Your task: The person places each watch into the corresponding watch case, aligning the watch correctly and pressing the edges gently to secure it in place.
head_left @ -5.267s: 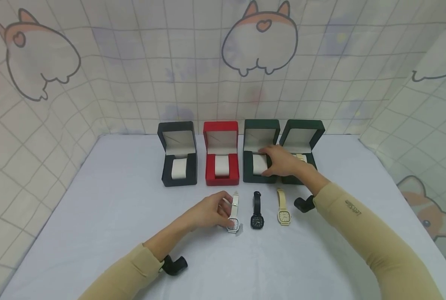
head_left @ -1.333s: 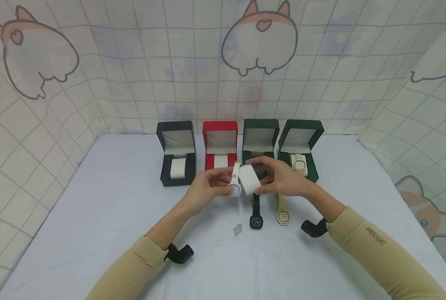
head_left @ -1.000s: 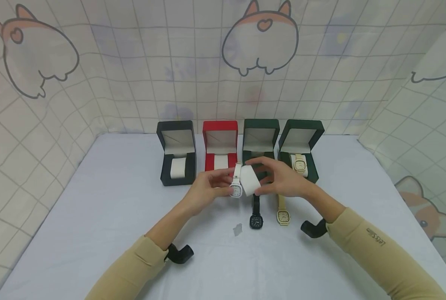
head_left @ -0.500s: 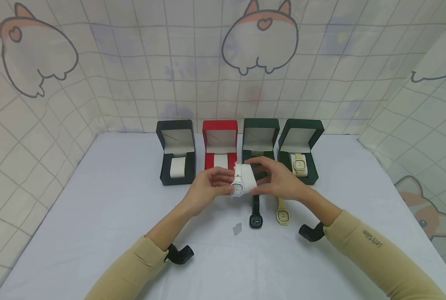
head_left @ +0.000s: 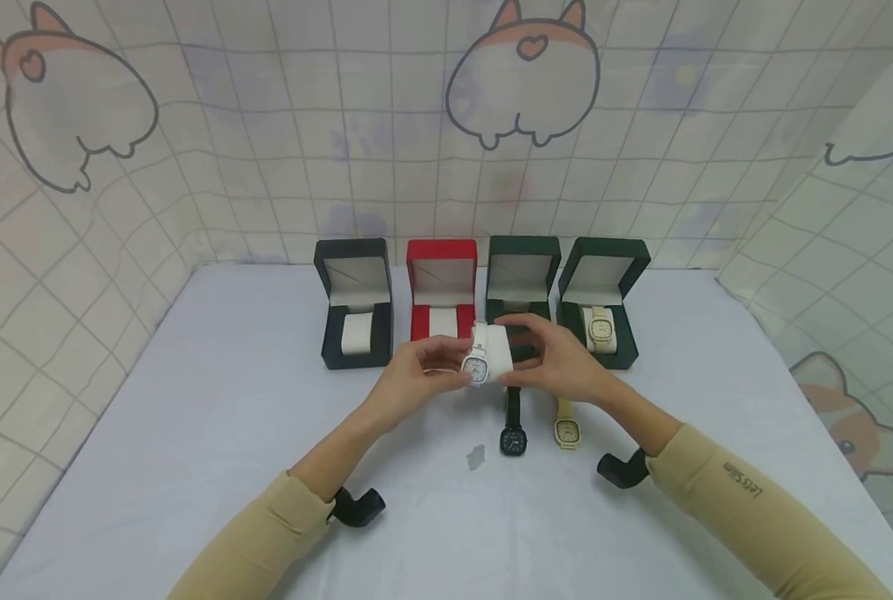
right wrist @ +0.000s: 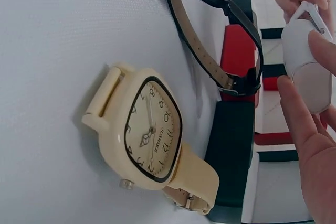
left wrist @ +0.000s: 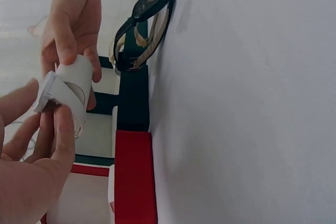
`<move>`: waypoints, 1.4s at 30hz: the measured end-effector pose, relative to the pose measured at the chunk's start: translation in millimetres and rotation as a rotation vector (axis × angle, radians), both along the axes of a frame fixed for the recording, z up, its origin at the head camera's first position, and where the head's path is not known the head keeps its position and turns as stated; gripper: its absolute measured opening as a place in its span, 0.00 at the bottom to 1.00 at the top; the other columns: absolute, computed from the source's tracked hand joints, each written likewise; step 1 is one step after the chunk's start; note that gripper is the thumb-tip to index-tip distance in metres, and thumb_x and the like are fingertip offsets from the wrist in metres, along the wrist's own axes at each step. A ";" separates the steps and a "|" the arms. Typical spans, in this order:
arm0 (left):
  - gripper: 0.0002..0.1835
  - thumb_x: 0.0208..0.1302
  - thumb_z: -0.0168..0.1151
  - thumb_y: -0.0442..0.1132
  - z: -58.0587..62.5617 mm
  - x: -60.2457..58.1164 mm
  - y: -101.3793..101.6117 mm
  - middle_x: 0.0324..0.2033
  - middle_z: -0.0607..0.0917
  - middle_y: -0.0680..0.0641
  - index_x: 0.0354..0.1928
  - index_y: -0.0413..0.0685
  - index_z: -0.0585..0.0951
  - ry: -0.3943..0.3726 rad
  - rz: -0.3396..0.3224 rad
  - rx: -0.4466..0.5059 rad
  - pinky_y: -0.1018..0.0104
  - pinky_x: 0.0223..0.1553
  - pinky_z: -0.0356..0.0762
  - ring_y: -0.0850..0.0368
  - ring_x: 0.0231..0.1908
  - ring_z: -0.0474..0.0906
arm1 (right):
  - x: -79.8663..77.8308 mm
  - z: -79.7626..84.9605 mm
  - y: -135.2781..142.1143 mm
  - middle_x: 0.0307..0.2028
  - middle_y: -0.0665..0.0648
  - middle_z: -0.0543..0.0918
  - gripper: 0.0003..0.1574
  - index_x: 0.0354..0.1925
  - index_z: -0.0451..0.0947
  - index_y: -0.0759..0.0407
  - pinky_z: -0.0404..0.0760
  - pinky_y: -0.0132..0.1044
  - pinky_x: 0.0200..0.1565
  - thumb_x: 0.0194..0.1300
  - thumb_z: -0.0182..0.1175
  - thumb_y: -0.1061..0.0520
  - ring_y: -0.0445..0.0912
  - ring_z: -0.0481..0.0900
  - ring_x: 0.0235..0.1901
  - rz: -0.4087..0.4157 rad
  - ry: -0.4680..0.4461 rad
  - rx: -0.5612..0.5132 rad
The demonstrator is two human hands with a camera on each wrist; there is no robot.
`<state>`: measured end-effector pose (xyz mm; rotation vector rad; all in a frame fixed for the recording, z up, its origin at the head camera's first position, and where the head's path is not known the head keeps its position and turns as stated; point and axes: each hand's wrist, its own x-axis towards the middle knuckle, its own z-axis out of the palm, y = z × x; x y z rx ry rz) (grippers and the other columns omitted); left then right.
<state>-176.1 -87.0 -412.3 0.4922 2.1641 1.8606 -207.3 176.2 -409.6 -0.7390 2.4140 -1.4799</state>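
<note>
In the head view my left hand (head_left: pixel 416 375) pinches a white wristwatch (head_left: pixel 475 367) by its case and strap, above the table in front of the boxes. My right hand (head_left: pixel 562 358) grips a white watch cushion (head_left: pixel 500 353) between thumb and fingers. The watch's strap loop sits over the cushion's left end, as the left wrist view shows with the watch (left wrist: pixel 50 92) partly round the cushion (left wrist: pixel 79 72). Below the hands lie a black watch (head_left: pixel 513 440) and a cream-yellow watch (head_left: pixel 567 432), both large in the right wrist view.
Four open watch boxes line the back: a black one (head_left: pixel 333 354), a red one (head_left: pixel 419 325), a green one (head_left: pixel 497 307) behind the right hand, and another green one (head_left: pixel 626 346) holding a gold-toned watch (head_left: pixel 600 330) on its cushion. A small grey patch (head_left: pixel 476 457) lies on the white table (head_left: pixel 266 400).
The left hand has lifted the white watch off the table, and the right hand has taken the cushion from the third box. Over the last second the watch has slid onto the cushion's end.
</note>
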 end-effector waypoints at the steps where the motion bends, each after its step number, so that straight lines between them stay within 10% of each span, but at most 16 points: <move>1: 0.25 0.63 0.73 0.32 -0.7 0.1 -0.2 0.54 0.84 0.47 0.63 0.46 0.81 0.018 -0.012 -0.007 0.61 0.53 0.82 0.50 0.52 0.82 | 0.1 0.2 0.2 0.63 0.61 0.73 0.52 0.73 0.64 0.59 0.87 0.40 0.46 0.55 0.79 0.62 0.56 0.82 0.54 -0.009 -0.007 -0.002; 42: 0.31 0.64 0.71 0.30 -2.4 2.0 5.5 0.46 0.85 0.49 0.69 0.47 0.77 0.274 -0.002 -0.135 0.64 0.55 0.81 0.56 0.45 0.82 | -0.7 4.7 5.5 0.69 0.61 0.70 0.48 0.74 0.62 0.65 0.82 0.48 0.56 0.62 0.74 0.63 0.58 0.75 0.63 -0.025 -0.150 -0.067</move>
